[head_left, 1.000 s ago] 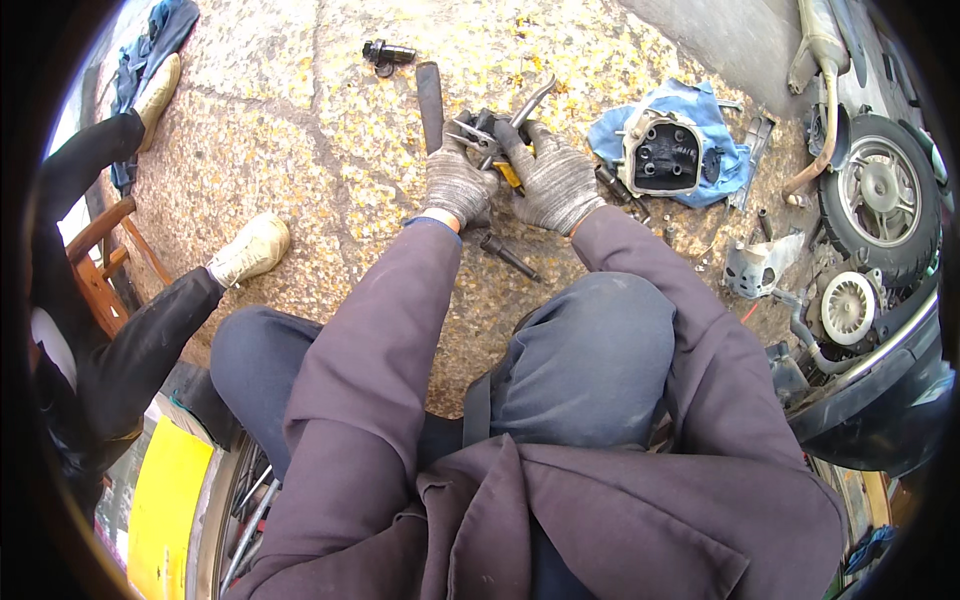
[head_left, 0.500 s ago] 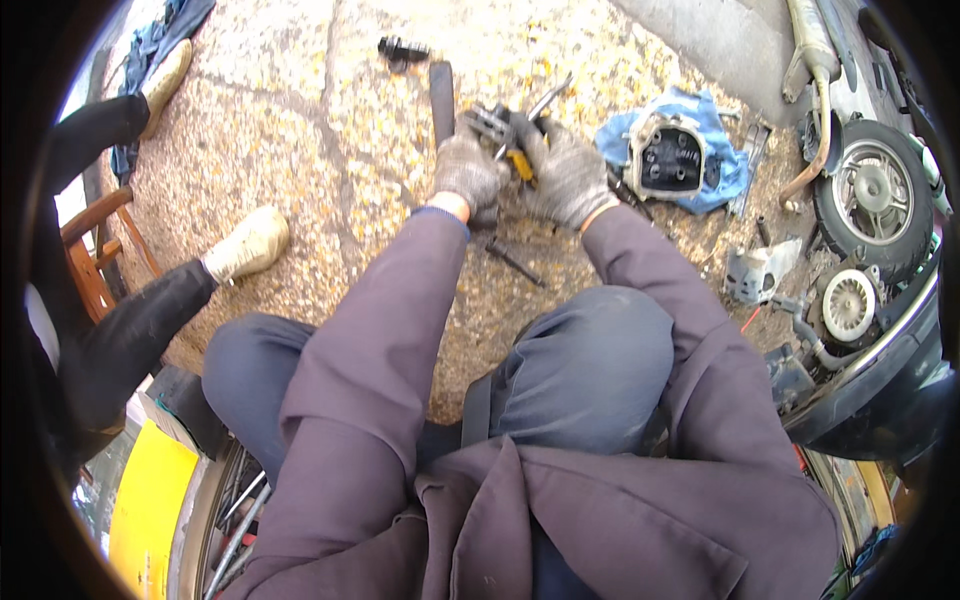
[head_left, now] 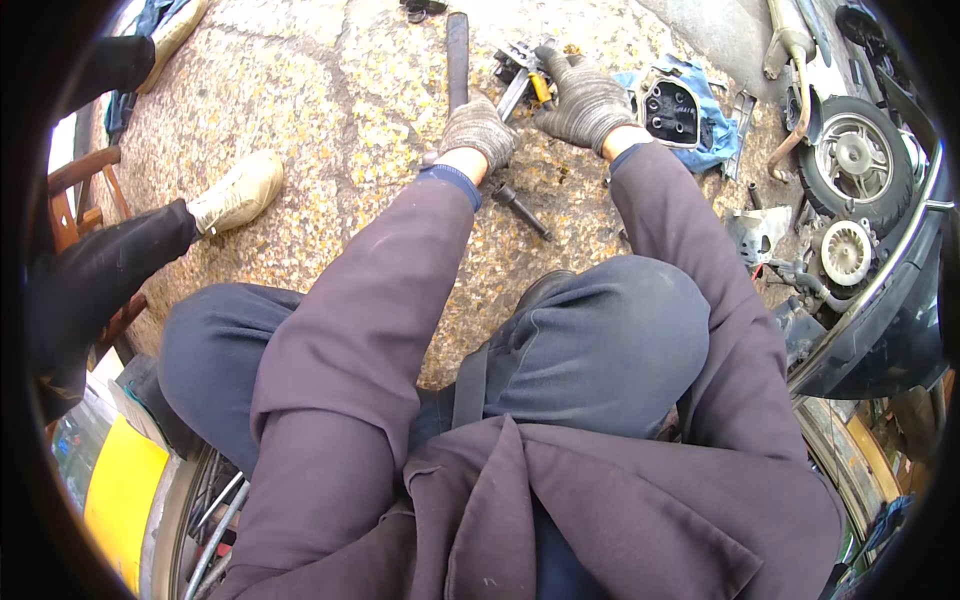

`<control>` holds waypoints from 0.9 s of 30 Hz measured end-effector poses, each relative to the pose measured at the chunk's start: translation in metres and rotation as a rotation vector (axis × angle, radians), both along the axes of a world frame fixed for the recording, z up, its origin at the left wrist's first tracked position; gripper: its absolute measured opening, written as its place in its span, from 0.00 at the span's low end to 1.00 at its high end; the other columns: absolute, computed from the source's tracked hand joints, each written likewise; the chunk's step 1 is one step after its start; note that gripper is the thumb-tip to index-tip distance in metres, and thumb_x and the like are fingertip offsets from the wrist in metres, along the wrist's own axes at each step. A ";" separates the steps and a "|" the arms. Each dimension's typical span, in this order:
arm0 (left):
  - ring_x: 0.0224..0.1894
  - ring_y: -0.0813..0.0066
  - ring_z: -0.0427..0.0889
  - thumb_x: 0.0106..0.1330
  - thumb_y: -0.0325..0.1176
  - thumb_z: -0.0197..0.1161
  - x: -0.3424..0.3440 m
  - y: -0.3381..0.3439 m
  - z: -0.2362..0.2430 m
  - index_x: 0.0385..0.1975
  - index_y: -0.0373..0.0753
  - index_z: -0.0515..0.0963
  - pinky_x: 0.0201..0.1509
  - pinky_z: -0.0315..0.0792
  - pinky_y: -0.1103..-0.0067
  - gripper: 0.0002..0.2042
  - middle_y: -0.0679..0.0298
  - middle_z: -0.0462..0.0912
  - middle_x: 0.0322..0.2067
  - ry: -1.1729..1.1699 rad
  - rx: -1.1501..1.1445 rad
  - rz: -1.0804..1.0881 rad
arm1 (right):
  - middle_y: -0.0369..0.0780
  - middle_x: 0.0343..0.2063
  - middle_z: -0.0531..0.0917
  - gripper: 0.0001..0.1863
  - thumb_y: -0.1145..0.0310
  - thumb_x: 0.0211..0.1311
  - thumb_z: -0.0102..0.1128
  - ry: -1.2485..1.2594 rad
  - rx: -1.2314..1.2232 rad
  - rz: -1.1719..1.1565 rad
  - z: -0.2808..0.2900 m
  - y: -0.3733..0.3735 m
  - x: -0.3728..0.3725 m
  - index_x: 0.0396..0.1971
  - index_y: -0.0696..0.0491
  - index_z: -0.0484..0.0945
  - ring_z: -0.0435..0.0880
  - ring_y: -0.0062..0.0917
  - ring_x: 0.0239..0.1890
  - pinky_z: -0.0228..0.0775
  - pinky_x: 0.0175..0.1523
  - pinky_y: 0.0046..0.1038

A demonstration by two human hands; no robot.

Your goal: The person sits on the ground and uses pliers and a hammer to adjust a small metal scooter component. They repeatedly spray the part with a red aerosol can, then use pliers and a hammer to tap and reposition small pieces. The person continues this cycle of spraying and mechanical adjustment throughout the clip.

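Observation:
My left hand (head_left: 480, 132), in a grey knitted glove, is closed around the lower part of a long dark handle (head_left: 458, 60). The handle points away from me; a bit of grey metal shows beside the wrist, and the rest of the tool is hidden. A silver bar (head_left: 513, 96) slants up from near the left fingertips. My right hand (head_left: 590, 103), gloved alike, has its thumb and fingers spread. It is beside a metal tool or part (head_left: 520, 58) and a yellow grip (head_left: 541, 88); how these join is unclear. Nearer me lies a dark rod (head_left: 522, 212).
A black-lined engine casing (head_left: 671, 112) rests on a blue cloth (head_left: 722, 145). To the right are a wheel (head_left: 856, 155), a round finned part (head_left: 846, 251) and an exhaust pipe (head_left: 800, 110). Another person's shoe (head_left: 238, 192) stands at left, near a wooden chair (head_left: 75, 190).
My right hand has moved farther away and its fingers have spread. The metal piece with the yellow grip has moved slightly away from me. The whole view has shifted.

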State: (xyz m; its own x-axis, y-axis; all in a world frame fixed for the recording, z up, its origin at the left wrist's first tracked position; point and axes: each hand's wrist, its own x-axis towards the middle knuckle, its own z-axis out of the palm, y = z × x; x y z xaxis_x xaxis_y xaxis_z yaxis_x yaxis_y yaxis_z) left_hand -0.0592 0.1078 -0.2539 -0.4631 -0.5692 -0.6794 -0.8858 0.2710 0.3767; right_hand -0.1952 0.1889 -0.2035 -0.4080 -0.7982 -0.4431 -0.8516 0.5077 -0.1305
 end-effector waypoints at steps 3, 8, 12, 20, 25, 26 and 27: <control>0.53 0.47 0.81 0.60 0.38 0.66 0.023 0.018 0.000 0.51 0.35 0.75 0.60 0.74 0.64 0.22 0.43 0.83 0.45 0.019 0.062 -0.068 | 0.53 0.55 0.78 0.47 0.46 0.45 0.74 -0.029 0.057 -0.014 0.006 -0.005 -0.001 0.67 0.46 0.66 0.78 0.45 0.58 0.74 0.60 0.41; 0.54 0.46 0.79 0.63 0.38 0.63 0.043 0.044 -0.003 0.50 0.32 0.75 0.64 0.70 0.59 0.20 0.42 0.76 0.51 0.170 -0.059 -0.059 | 0.53 0.49 0.82 0.40 0.52 0.46 0.73 -0.006 0.009 0.014 0.009 -0.008 0.004 0.61 0.49 0.72 0.81 0.45 0.53 0.75 0.57 0.41; 0.58 0.47 0.75 0.62 0.43 0.63 0.046 0.058 0.011 0.53 0.36 0.76 0.65 0.67 0.61 0.23 0.43 0.74 0.54 0.108 -0.137 -0.310 | 0.51 0.47 0.83 0.40 0.53 0.45 0.74 -0.022 0.022 -0.011 0.015 -0.010 0.007 0.61 0.50 0.72 0.82 0.45 0.52 0.75 0.56 0.41; 0.51 0.51 0.83 0.59 0.45 0.68 0.033 -0.001 0.002 0.57 0.36 0.71 0.55 0.76 0.61 0.29 0.45 0.81 0.48 0.013 -0.210 0.101 | 0.51 0.51 0.80 0.44 0.49 0.47 0.76 0.054 -0.008 -0.012 0.010 -0.004 0.015 0.63 0.50 0.69 0.80 0.46 0.53 0.74 0.58 0.42; 0.51 0.50 0.83 0.59 0.43 0.68 0.022 -0.016 -0.019 0.63 0.36 0.65 0.56 0.76 0.61 0.34 0.45 0.83 0.48 -0.114 -0.120 0.083 | 0.52 0.53 0.75 0.38 0.58 0.47 0.73 -0.010 -0.118 -0.121 0.001 0.004 0.018 0.59 0.54 0.69 0.78 0.45 0.55 0.73 0.59 0.42; 0.51 0.50 0.84 0.58 0.43 0.68 0.021 -0.017 -0.023 0.63 0.35 0.65 0.56 0.76 0.61 0.34 0.45 0.83 0.47 -0.116 -0.108 0.082 | 0.52 0.53 0.75 0.37 0.59 0.48 0.73 0.011 -0.098 -0.096 -0.001 0.005 0.019 0.59 0.54 0.69 0.78 0.45 0.55 0.73 0.59 0.42; 0.51 0.50 0.84 0.58 0.42 0.68 0.020 -0.018 -0.025 0.63 0.34 0.65 0.55 0.76 0.62 0.34 0.46 0.84 0.47 -0.122 -0.095 0.086 | 0.51 0.53 0.75 0.36 0.59 0.48 0.73 0.034 -0.075 -0.074 -0.002 0.005 0.018 0.58 0.54 0.70 0.78 0.44 0.55 0.73 0.59 0.42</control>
